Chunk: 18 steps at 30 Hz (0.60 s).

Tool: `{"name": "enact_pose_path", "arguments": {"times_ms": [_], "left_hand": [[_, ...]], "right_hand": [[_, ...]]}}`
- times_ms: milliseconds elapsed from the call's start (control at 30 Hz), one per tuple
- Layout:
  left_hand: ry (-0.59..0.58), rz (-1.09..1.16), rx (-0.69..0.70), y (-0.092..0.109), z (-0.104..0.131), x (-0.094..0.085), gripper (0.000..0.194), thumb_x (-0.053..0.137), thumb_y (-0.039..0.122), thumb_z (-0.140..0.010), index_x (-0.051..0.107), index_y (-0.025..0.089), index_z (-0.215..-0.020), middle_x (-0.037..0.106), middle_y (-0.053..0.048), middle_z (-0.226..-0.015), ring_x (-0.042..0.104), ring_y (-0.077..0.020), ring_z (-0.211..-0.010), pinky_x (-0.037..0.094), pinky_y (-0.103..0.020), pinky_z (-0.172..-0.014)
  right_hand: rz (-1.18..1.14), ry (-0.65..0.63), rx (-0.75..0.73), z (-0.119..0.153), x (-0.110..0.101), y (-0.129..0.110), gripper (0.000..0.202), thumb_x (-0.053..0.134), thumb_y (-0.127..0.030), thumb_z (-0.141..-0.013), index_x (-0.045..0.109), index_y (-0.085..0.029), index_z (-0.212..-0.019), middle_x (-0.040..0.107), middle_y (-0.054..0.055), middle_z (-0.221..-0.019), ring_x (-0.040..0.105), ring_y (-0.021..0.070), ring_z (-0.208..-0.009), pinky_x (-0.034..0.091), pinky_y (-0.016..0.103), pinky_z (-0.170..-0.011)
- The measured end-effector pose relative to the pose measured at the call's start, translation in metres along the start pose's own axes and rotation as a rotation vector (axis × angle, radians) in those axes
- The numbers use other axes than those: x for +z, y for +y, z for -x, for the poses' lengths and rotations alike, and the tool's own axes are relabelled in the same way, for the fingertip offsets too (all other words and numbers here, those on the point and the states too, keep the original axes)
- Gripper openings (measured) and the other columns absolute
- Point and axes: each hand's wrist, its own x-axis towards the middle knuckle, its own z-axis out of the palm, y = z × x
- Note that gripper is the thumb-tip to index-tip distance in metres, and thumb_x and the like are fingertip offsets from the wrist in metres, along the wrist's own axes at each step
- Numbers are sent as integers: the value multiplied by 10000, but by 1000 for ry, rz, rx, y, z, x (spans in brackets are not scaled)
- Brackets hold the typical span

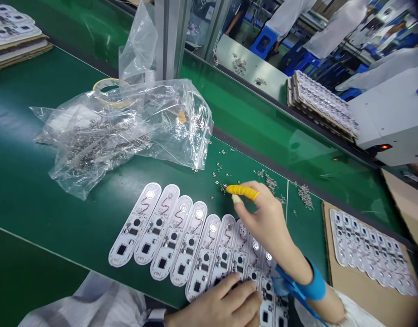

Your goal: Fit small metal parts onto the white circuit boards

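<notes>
Several white oval boards (153, 240) with small black parts, thin wires and a round disc each lie in a slanting row on the green table. My left hand (225, 302) rests over the lower ends of the middle boards, fingers apart and bent. Above the row, my right hand (263, 209), with a yellow finger cover and a blue wrist strap (311, 281), brings index finger and thumb close together at a small cluster of metal parts (224, 187). Whether a part is between the fingertips is too small to tell. Loose metal parts (272, 182) lie beyond it.
Clear plastic bags (100, 141) of small metal parts and a yellow tape roll (110, 91) lie at the left. Boards on cardboard (345, 272) stand at the right, stacked boards (11, 36) at the far left. A metal post (171, 41) rises behind. People sit across the line.
</notes>
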Motion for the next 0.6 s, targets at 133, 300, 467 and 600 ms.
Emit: {"name": "enact_pose_path", "arguments": {"times_ms": [133,300,467,600], "left_hand": [[-25,31,-15,1,-2,-2,150,531,198,-933,652,182,-1020,635,-26,-1171,536,-202,-1132,411,-350,-982],[-15,66,-36,-2,-7,-7,159,508,189,-941,666,176,-952,658,-15,-1094,572,-176,-1019,431,-329,-938],[-9,72,-38,-3,-9,-11,151,520,179,-935,670,161,-946,663,-27,-1093,587,-165,-956,430,-335,-943],[-7,113,-52,0,-8,-10,134,527,172,-938,661,167,-929,653,-17,-1120,567,-171,-1034,419,-333,-964]], "right_hand": [[9,-105,107,12,11,-7,183,518,-267,-841,675,-184,-888,655,56,-798,584,188,-696,449,295,-559],[-68,-75,162,6,28,-16,123,650,-249,-779,686,-171,-867,629,22,-716,568,169,-637,459,288,-572],[-144,-76,90,-4,35,-20,101,589,-169,-833,666,-177,-769,621,26,-708,592,172,-689,485,282,-625],[-173,-25,-30,-2,23,-19,159,508,-181,-892,632,-162,-794,655,79,-827,633,183,-763,524,280,-651]]}}
